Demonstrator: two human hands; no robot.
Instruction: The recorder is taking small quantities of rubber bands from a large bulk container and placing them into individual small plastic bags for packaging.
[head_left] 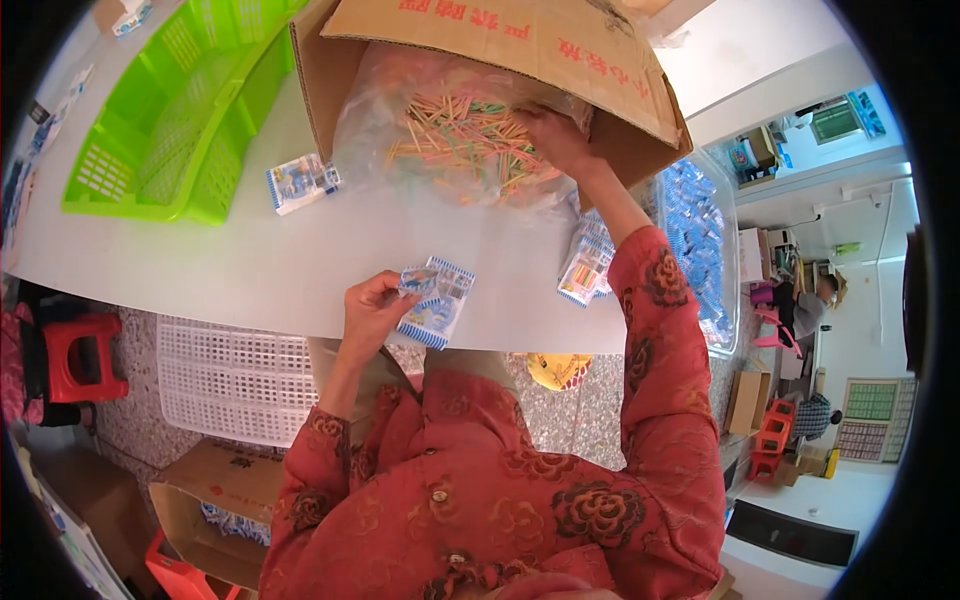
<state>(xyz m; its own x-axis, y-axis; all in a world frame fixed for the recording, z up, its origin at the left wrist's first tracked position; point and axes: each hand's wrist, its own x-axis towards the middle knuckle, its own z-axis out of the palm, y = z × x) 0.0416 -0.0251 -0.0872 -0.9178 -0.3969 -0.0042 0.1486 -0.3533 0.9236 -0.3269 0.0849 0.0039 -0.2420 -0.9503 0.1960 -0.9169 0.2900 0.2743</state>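
At the near edge of the table [230, 275], in the head view, the left hand [372, 308] pinched a blue-and-white packet [446, 300] between thumb and fingers. The right hand [556, 140] reached into the carton [480, 40], at the right of the sticks [465, 135] in their clear bag [362, 150]; whether its fingers gripped any, I could not tell. Other packets [586, 268] lay near the right sleeve [660, 320]; a green basket [205, 165] stood left of the carton.

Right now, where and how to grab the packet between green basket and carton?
I'd pinch the packet by its near edge, coming from the near side: it lies flat on the table with that edge uncovered, while the green basket flanks its left and the carton its right.
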